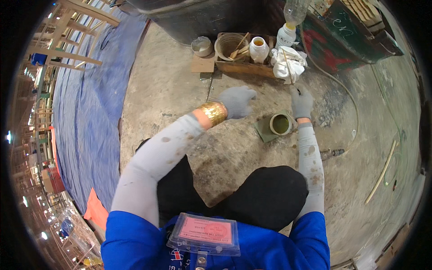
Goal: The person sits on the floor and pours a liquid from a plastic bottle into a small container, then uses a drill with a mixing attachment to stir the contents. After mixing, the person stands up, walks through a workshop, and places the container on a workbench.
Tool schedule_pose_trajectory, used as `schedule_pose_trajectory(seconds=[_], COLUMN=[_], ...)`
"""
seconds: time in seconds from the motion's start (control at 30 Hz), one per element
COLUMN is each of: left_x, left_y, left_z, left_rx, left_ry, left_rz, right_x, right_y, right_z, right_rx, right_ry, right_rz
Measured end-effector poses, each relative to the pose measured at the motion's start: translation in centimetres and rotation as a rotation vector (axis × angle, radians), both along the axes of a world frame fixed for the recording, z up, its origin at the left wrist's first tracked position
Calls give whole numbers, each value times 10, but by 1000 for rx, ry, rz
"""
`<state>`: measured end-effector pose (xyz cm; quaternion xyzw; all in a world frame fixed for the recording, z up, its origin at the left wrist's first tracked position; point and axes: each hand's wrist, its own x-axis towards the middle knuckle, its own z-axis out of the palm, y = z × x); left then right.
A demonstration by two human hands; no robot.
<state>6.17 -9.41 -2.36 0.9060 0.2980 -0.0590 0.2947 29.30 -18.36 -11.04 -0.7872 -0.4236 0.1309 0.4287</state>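
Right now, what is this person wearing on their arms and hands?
Both hands wear grey knitted gloves: left hand, right hand. Pale grey fitted sleeves cover both forearms, spotted with brownish stains. Above them are bright blue short sleeves. A band of gold bangles circles the left wrist.

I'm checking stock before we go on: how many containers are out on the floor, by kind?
White plastic bottles: 2, one open-topped and one by the rag
Clear plastic bottle: 1
Small round tubs: 2, a pale one and the one of greenish liquid below the right hand
Woven bowl with sticks: 1
Total: 6
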Motion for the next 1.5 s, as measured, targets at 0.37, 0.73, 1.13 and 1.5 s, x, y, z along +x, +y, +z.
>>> schedule_pose_trajectory(seconds=[0.37, 0.73, 1.13, 1.5], left_x=[-15, 38, -120, -153], left_y=[-52, -85, 59, 50], left_z=[34, -28, 54, -109], left_rx=[-591, -1222, -169, 43], left_ry=[-219, -254, -252, -30], left_rz=[136, 736, 837, 577], right_x=[-59, 32, 89, 46], right_y=[-74, -217, -241, -258], right_z=[80, 18, -48, 41], right_rx=[154, -389, -526, -368], right_ry=[799, -33, -644, -159], right_rz=[87, 58, 540, 113])
